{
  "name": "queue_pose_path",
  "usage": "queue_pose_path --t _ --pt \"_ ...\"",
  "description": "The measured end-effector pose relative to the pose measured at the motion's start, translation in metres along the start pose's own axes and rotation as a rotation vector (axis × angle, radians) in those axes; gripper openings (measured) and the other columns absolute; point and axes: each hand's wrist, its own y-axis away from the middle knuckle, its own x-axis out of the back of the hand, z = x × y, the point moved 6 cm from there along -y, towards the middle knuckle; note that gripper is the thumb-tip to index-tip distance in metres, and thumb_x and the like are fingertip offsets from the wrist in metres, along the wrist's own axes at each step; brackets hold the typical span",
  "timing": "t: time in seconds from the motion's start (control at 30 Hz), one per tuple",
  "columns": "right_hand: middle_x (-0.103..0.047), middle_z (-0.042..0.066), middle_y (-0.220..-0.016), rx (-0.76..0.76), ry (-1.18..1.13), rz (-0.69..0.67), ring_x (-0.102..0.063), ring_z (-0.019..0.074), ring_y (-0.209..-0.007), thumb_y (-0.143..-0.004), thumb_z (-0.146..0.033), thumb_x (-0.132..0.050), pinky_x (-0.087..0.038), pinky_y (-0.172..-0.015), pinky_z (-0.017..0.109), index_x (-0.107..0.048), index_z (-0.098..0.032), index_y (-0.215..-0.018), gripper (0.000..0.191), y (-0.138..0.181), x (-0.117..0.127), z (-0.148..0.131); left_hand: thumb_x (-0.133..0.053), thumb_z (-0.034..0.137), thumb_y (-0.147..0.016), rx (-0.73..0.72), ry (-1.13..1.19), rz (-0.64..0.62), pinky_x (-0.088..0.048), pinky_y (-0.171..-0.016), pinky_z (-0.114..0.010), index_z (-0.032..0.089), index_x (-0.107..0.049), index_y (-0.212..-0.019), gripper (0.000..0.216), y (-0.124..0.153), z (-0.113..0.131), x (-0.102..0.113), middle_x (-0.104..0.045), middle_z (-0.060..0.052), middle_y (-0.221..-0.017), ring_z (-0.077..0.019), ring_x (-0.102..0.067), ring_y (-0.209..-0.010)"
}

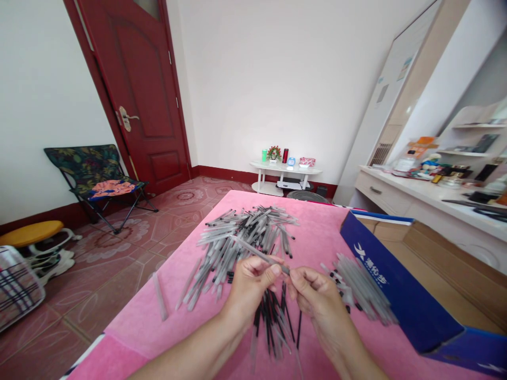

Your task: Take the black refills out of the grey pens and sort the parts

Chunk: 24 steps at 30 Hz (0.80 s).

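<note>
Lettering stands out most on the blue box [410, 309]: its long side bears a row of three large white Chinese characters [376, 271], slanting with the wall; the last looks like 步, while the first two are too blurred to read surely. Beside them sits a white emblem [359, 250], with a finer line of white print under the row, too small to read. Another white mark [492, 367] shows on the box's near end, cut by the picture's edge. The coloured sticker [405, 68] on the tall white cabinet [370, 124] is illegible.
</note>
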Motion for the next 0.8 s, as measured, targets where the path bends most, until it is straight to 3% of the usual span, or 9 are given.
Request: queue_pose_path --t 0.2,0.4,0.47,0.67,0.73,0.8 --pt "-0.054 0.000 -0.052 0.260 0.334 0.072 -0.048 0.0113 -0.050 -0.077 -0.036 -0.054 -0.036 -0.050 0.022 -0.057 -0.015 -0.056 0.029 0.005 -0.001 -0.021 -0.067 0.036 -0.065 0.157 0.117 -0.043 -0.039 -0.047 -0.017 0.012 -0.065 -0.080 0.029 -0.002 -0.011 0.000 -0.063 -0.005 -0.070 -0.0099 -0.054 -0.056" --pt "-0.054 0.000 -0.055 0.377 0.533 0.080 -0.047 0.0124 -0.051 -0.076 -0.034 -0.054 -0.034 -0.050 0.023 -0.060 -0.016 -0.062 0.025 0.010 -0.001 -0.028 -0.070 0.039 -0.060 0.276 0.208 -0.055 -0.037 -0.046 -0.016 0.013 -0.065 -0.078 0.032 0.001 -0.015 -0.002 -0.059 -0.002 -0.063 -0.0078 -0.050 -0.052" --pt "-0.051 -0.001 -0.052 0.339 0.459 0.075 -0.042 0.0103 -0.049 -0.076 -0.037 -0.055 -0.031 -0.047 0.022 -0.057 -0.015 -0.059 0.027 0.010 -0.002 -0.025 -0.070 0.039 -0.060 0.253 0.196 -0.046 -0.036 -0.046 -0.017 0.013 -0.065 -0.077 0.032 0.001 -0.014 -0.001 -0.058 -0.002 -0.063 -0.0073 -0.049 -0.051" --pt "-0.036 -0.006 -0.047 -0.081 -0.099 -0.050 -0.016 0.0035 -0.038 -0.078 -0.050 -0.047 -0.011 -0.038 0.019 -0.048 -0.016 -0.061 0.038 0.007 -0.017 0.006 -0.069 0.033 -0.063 0.018 0.028 -0.082 -0.036 -0.051 -0.019 0.012 -0.068 -0.075 0.024 -0.001 0.003 -0.002 -0.061 -0.003 -0.064 -0.0081 -0.048 -0.053" --pt "-0.031 -0.007 -0.047 -0.083 -0.141 -0.045 -0.017 0.0042 -0.039 -0.078 -0.048 -0.050 -0.012 -0.039 0.019 -0.046 -0.016 -0.060 0.037 0.008 -0.018 0.008 -0.069 0.032 -0.064 0.002 0.000 -0.085 -0.036 -0.050 -0.019 0.012 -0.068 -0.075 0.023 0.000 0.004 -0.002 -0.061 -0.003 -0.064 -0.0089 -0.048 -0.054" --pt "-0.029 -0.007 -0.046 0.009 -0.058 -0.013 -0.020 0.0051 -0.041 -0.078 -0.045 -0.051 -0.015 -0.040 0.019 -0.043 -0.016 -0.056 0.037 0.008 -0.014 0.004 -0.068 0.032 -0.064 0.004 -0.001 -0.068 -0.036 -0.049 -0.019 0.012 -0.068 -0.076 0.022 0.001 0.003 -0.003 -0.061 -0.003 -0.064 -0.0094 -0.049 -0.054"
